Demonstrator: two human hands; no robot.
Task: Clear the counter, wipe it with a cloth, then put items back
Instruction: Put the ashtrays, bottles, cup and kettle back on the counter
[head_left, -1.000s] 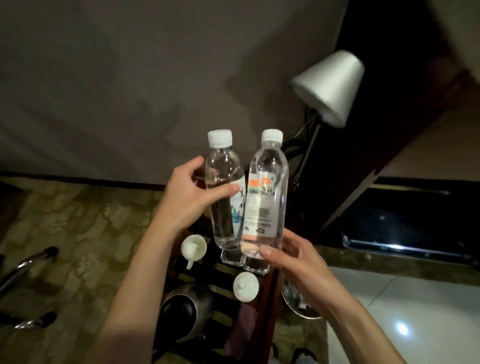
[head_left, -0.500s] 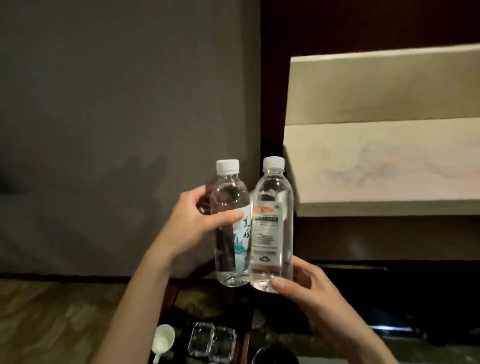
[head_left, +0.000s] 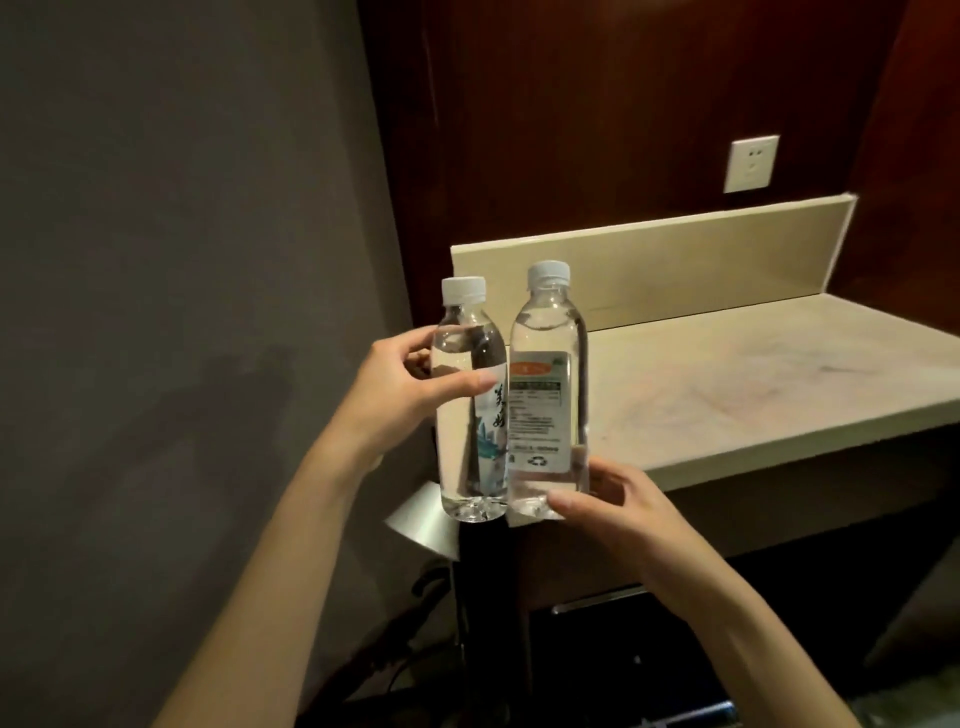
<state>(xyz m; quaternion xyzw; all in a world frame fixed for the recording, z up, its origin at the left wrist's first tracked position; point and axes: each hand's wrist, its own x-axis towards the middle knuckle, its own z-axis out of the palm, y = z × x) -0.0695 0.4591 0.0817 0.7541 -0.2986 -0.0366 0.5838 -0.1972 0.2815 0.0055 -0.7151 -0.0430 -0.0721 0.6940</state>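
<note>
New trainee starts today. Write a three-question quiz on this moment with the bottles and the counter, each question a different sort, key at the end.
1. True or false: both water bottles stand on the counter.
2. Which hand grips the bottle with the orange-topped label? A) left hand B) right hand C) neither
3. Fill in: both bottle caps are ____ in colour.

Key
1. False: both are held in the air.
2. B: the right hand grips its base; the left hand grips the bottle with the blue-green label.
3. White.

Both forearms reach forward. The left hand (head_left: 400, 387) curls in a mid-height grip; the right hand (head_left: 618, 512) cups low, fingers wrapped.
</note>
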